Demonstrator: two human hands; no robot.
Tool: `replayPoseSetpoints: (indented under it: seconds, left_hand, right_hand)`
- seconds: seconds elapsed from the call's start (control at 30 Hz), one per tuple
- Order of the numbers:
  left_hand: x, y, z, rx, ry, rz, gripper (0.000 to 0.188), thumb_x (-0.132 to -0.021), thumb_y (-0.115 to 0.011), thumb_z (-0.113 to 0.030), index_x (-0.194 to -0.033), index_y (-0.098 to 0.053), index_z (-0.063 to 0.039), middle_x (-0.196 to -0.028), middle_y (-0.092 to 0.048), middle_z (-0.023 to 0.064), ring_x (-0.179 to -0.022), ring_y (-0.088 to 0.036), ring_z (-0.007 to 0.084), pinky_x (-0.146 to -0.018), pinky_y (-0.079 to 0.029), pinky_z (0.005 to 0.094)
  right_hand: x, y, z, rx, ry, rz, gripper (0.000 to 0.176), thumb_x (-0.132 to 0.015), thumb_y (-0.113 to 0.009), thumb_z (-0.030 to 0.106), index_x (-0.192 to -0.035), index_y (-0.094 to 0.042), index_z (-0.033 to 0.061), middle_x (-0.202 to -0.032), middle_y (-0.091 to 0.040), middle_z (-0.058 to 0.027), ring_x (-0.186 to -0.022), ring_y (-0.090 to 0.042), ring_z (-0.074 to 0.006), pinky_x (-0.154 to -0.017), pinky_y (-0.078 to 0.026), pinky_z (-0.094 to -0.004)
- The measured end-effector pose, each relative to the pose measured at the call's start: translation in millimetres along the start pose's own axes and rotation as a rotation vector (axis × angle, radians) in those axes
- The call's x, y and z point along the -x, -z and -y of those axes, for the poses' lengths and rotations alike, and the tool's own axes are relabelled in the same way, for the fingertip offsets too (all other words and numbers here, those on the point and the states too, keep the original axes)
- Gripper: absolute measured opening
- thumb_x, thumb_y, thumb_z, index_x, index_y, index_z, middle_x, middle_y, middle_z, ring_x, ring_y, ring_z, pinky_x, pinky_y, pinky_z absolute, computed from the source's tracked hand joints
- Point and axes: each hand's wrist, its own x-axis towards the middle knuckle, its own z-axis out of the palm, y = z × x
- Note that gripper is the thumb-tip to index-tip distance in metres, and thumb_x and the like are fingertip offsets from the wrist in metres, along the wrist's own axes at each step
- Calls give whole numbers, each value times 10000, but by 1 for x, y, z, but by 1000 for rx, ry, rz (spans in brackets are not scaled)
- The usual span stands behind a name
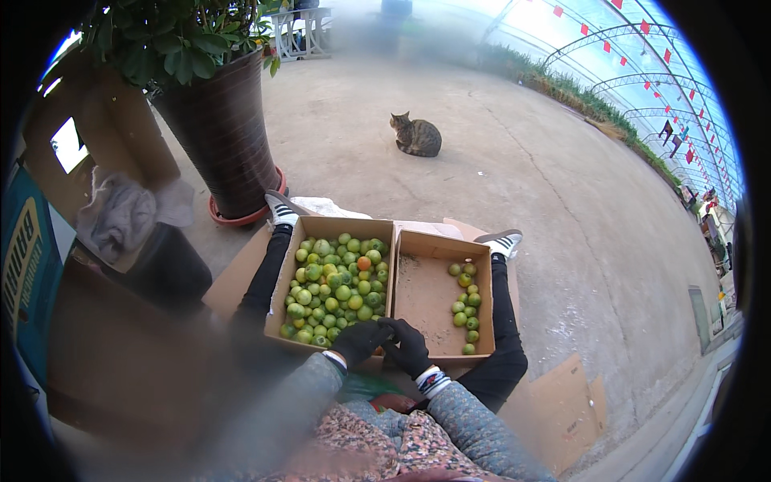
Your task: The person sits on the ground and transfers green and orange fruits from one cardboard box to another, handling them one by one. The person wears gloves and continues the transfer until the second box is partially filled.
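Observation:
My left hand (pixel 361 342) and my right hand (pixel 408 346), both in black gloves, meet at the near edges of two cardboard boxes. Their fingertips come together, and whatever may be between them is hidden. Under my left hand is the near right corner of the left cardboard box (pixel 270 301), filled with mostly green tomatoes (pixel 342 293). One orange tomato (pixel 364 262) stands out among them. The right cardboard box (pixel 421 301) holds several green tomatoes (pixel 472 299) along its right side and small debris. A bit of orange shows beneath my hands, too small to identify.
My outstretched legs flank the boxes. A large potted plant (pixel 217 132) stands on a red saucer at the far left, near a dark bin (pixel 171 268) and a crumpled cloth (pixel 120 211). A tabby cat (pixel 418 135) sits on the concrete floor ahead. Flattened cardboard (pixel 557 416) lies at right.

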Motion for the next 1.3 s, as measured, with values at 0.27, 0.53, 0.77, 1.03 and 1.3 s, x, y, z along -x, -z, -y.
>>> replayPoseSetpoints:
  seconds: [0.27,0.53,0.77,1.03,1.3]
  left_hand:
    - [-23,-22,36,-238,327,283,437,-801,-625,-387,-1116,-613,-84,-1124,-611,210,-1012,-599,378,-869,-484,457]
    - [-37,-46,55,-138,351,390,606,-731,-689,-315,-1260,-488,-100,-1113,-644,199,-1020,-626,357,-866,-495,444]
    - [-31,-6,4,289,521,-92,484,-862,-631,-320,-1229,-457,-58,-1082,-624,218,-981,-621,383,-827,-485,449]
    - [-12,3,-13,373,-41,-123,492,-841,-677,-360,-1154,-485,-33,-733,-611,106,-647,-614,338,-588,-488,441]
    - [-19,-5,13,-349,418,99,472,-777,-617,-447,-1082,-620,-87,-1086,-577,195,-992,-580,355,-840,-479,470]
  right_hand:
    - [-4,7,-65,-802,-567,-859,483,-909,-640,188,-1335,-466,42,-978,-605,-69,-778,-617,-153,-684,-529,-297]
    - [-3,0,-37,-391,-478,-174,422,-914,-627,222,-1288,-551,43,-946,-677,-115,-803,-646,-164,-735,-515,-290]
    - [-2,4,-16,-144,-331,-148,509,-863,-682,245,-1330,-525,118,-852,-640,-82,-715,-637,-187,-660,-507,-301]
    - [-5,11,-1,127,92,12,638,-804,-735,243,-1371,-460,149,-911,-603,-100,-792,-633,-225,-692,-520,-359]
    - [-6,20,-49,-815,-421,-1048,622,-888,-668,141,-1422,-353,96,-998,-567,-71,-796,-598,-152,-736,-543,-321]
